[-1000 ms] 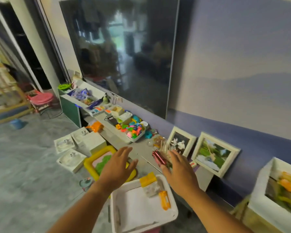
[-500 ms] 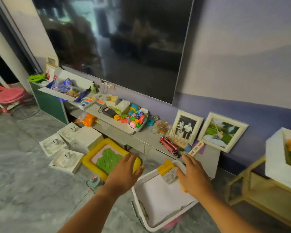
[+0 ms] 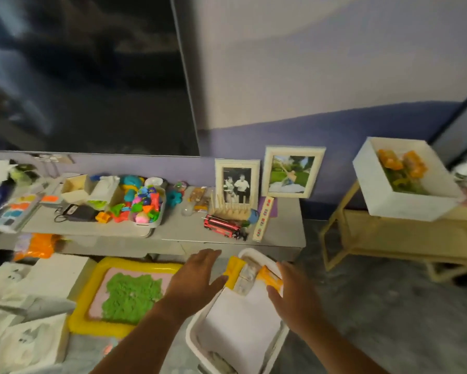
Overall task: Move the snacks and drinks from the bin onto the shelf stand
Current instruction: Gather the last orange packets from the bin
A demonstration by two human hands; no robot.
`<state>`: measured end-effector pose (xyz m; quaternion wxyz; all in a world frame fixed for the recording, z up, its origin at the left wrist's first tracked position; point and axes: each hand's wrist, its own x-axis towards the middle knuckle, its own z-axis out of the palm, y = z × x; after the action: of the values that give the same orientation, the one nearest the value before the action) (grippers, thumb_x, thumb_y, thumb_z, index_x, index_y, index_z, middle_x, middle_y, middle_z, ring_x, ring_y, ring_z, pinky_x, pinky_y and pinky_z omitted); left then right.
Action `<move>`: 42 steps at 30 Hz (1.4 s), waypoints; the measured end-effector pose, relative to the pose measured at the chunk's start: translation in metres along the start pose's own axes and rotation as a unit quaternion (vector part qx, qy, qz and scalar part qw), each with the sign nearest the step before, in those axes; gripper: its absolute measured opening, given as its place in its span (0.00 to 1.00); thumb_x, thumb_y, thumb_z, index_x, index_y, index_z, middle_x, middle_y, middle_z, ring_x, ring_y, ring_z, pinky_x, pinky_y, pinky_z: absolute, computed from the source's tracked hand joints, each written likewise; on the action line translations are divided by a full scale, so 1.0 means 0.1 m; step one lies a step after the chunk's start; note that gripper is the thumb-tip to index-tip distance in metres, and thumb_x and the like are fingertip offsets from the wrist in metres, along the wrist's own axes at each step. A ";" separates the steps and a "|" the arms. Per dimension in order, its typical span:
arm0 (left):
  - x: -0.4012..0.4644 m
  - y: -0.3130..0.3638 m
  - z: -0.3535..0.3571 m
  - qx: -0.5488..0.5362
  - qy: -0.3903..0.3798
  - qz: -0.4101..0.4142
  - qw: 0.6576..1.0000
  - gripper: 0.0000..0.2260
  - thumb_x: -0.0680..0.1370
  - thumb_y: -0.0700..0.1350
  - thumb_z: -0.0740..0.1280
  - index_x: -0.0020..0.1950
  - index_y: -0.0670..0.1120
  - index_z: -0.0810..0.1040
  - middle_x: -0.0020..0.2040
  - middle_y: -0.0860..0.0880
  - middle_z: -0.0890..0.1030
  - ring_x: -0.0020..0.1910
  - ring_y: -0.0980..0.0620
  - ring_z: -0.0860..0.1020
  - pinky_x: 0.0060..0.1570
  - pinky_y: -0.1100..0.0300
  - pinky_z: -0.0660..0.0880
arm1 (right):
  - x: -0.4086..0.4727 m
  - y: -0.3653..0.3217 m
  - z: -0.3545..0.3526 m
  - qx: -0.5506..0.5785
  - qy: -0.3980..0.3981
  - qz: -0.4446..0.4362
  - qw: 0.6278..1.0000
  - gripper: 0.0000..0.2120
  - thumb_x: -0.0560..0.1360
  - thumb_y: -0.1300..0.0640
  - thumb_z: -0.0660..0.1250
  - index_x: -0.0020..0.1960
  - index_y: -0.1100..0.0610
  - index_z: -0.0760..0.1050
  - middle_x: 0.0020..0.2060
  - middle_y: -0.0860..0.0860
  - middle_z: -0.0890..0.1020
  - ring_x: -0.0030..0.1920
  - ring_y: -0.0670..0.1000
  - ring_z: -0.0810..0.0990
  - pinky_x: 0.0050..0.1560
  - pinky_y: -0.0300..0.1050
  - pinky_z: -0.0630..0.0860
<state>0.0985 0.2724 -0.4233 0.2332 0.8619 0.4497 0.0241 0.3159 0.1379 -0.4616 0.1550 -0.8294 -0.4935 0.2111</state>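
My view has swung right: the yellow shelf stand point(image 3: 367, 238) now shows fully. Both hands, left point(image 3: 197, 282) and right point(image 3: 294, 298), stay spread, empty, over the white bin point(image 3: 200, 336) (yellow snack packets point(image 3: 235, 271) at its far end).

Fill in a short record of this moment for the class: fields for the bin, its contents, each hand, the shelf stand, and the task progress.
bin: white bin on the floor, in front of the low grey table
contents: yellow packet, orange packet, clear wrapped packet at the far end; white sheet lining it
left hand: left hand open, over the bin's left edge, holding nothing
right hand: right hand open, over the bin's right side, holding nothing
shelf stand: pale yellow stand to the right, white box on top
progress: packets not yet moved
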 end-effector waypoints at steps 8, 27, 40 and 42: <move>0.86 -0.31 0.75 0.107 -0.107 0.183 0.971 0.33 0.72 0.59 0.72 0.73 0.47 0.70 0.70 0.47 0.74 0.69 0.44 0.71 0.70 0.51 0.66 | 0.29 0.32 0.90 -0.003 -0.031 0.102 0.994 0.34 0.79 0.46 0.67 0.80 0.52 0.59 0.76 0.50 0.68 0.75 0.52 0.68 0.73 0.49 0.69; 1.64 -0.66 2.70 0.259 -0.046 0.246 0.933 0.19 0.71 0.51 0.68 0.59 0.45 0.75 0.48 0.43 0.78 0.48 0.41 0.76 0.54 0.48 0.72 | 1.20 1.08 2.61 -0.134 0.009 0.143 0.981 0.38 0.76 0.44 0.71 0.79 0.55 0.60 0.60 0.56 0.79 0.55 0.56 0.80 0.51 0.50 0.82; 1.48 -0.54 2.70 0.238 -0.114 0.140 0.954 0.28 0.74 0.59 0.71 0.66 0.48 0.64 0.64 0.43 0.68 0.59 0.46 0.72 0.42 0.57 0.79 | 1.08 1.13 2.75 -0.056 -0.044 0.173 0.982 0.43 0.75 0.33 0.66 0.81 0.45 0.48 0.64 0.53 0.76 0.60 0.52 0.79 0.56 0.47 0.79; 1.45 -0.55 2.72 0.216 -0.139 0.135 0.957 0.29 0.73 0.59 0.72 0.65 0.49 0.62 0.59 0.45 0.72 0.54 0.46 0.77 0.43 0.56 0.79 | 1.04 1.12 2.70 -0.036 -0.027 0.170 0.984 0.42 0.75 0.34 0.66 0.81 0.44 0.49 0.62 0.53 0.77 0.59 0.52 0.79 0.55 0.47 0.79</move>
<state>0.2114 0.3096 -0.7130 0.0960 0.9393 0.2866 -0.1622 0.3086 0.1908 -0.7676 0.0732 -0.9003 -0.3562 0.2390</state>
